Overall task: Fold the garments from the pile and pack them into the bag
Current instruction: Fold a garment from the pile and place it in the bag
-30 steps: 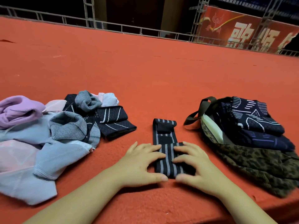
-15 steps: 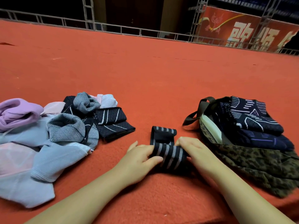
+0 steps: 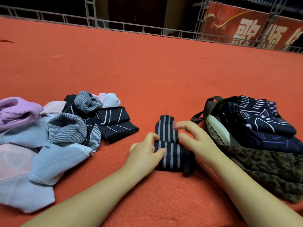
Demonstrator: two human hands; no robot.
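A dark garment with grey stripes (image 3: pixel 166 128) lies on the red carpet in front of me, its near end doubled over into a thick fold. My left hand (image 3: pixel 145 155) pinches the left edge of that fold between thumb and fingers. My right hand (image 3: pixel 196 140) is at the fold's right side, its fingers arched above the strip and its fingertips blurred, gripping nothing that I can see. The pile of unfolded garments (image 3: pixel 49 136) lies to the left. The leopard-print bag (image 3: pixel 265 166) lies open to the right, with dark patterned folded garments (image 3: pixel 265 118) stacked in its mouth.
The red carpet (image 3: pixel 147 71) stretches far ahead to a metal railing (image 3: pixel 131 27). A red banner with white characters (image 3: pixel 255 28) hangs behind it at the right. The bag's brown strap (image 3: pixel 205 110) loops toward the striped garment.
Both hands lifted the striped garment's near end and doubled it over. The fold now lies flat, and my right hand's fingers have come off the cloth.
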